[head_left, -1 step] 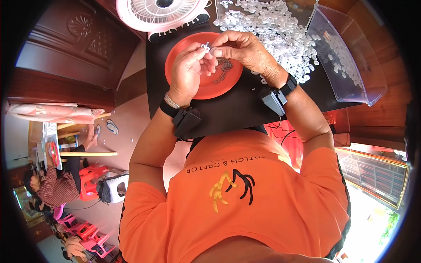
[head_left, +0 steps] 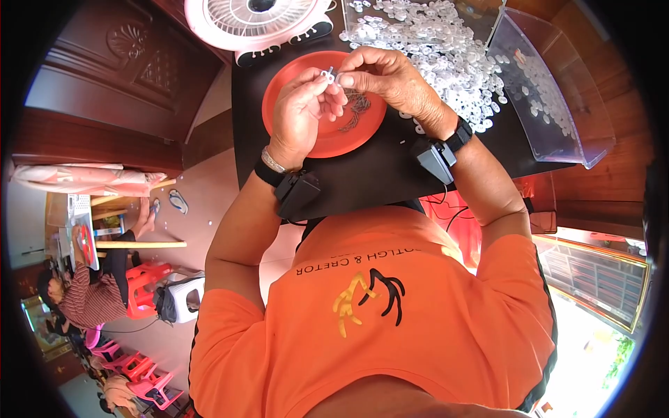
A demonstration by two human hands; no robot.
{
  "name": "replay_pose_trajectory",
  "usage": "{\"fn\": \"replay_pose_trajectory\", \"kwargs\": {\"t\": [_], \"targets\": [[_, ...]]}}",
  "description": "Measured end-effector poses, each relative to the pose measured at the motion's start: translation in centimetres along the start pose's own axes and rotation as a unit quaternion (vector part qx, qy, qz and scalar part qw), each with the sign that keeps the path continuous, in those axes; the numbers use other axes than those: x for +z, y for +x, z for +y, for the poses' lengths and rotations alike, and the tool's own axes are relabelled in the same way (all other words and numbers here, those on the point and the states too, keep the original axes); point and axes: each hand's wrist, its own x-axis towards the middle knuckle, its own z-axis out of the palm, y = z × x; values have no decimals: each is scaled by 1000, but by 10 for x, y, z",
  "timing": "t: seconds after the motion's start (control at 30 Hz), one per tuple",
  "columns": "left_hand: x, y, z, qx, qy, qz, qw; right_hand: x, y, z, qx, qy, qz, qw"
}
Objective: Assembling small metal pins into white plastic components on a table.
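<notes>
My left hand is raised over a red-orange round plate. Between its thumb and fingertips sits a small clear plastic piece. Close against that piece, my right hand has its thumb and index finger pinched together. What the right fingertips hold, if anything, is too small to make out. A little heap of thin grey metal pieces lies in the plate, partly hidden by my hands. To the right, many flat oval clear plastic pieces are piled on the dark table.
A pink fan stands at the back left of the table. On the right is a transparent bin with more plastic pieces. Both wrists carry strapped black devices. Another person sits at far left among stools.
The plastic piece and the fingertips around it have shifted very slightly. Everything else looks the same.
</notes>
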Motion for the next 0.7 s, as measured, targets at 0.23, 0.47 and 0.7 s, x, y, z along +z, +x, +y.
{"fn": "replay_pose_trajectory", "kwargs": {"t": [0.23,0.47,0.7], "targets": [[-1,-1,3,-10,48,28,998,-5,2,0,73,-58,84,992],[4,-4,4,-4,103,54,993,-3,1,-3,100,-37,72,992],[3,-4,6,-23,144,58,988,-5,2,2,68,-31,75,994]]}}
